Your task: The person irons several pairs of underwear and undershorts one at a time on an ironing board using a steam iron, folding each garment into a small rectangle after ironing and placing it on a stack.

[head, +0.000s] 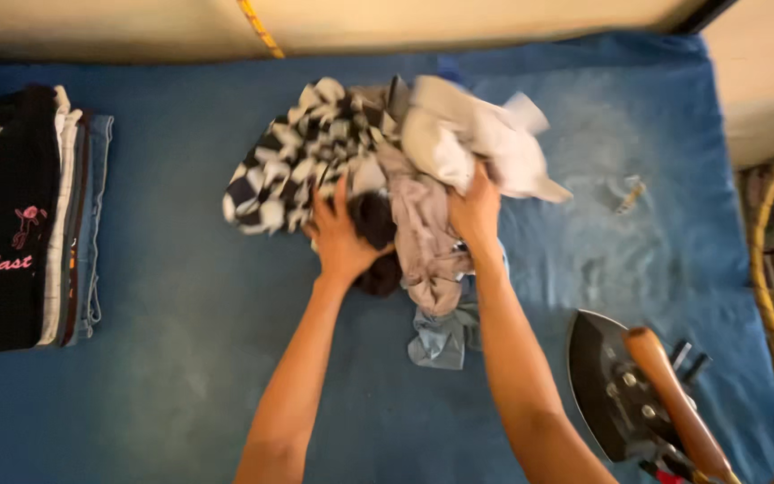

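While a heap of crumpled clothes [387, 188] lay near the far edge of the blue padded table [181, 358], we had our left hand [340, 237] spread on its checked and dark pieces and our right hand [475, 211] closed on pale cloth. Folded garments [29, 215] were stacked at the left edge; a heavy iron [629, 394] stood near the right front corner.

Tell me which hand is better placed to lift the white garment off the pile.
Probably the right hand: it already grips the white garment. The left hand rests on the checkered cloth.
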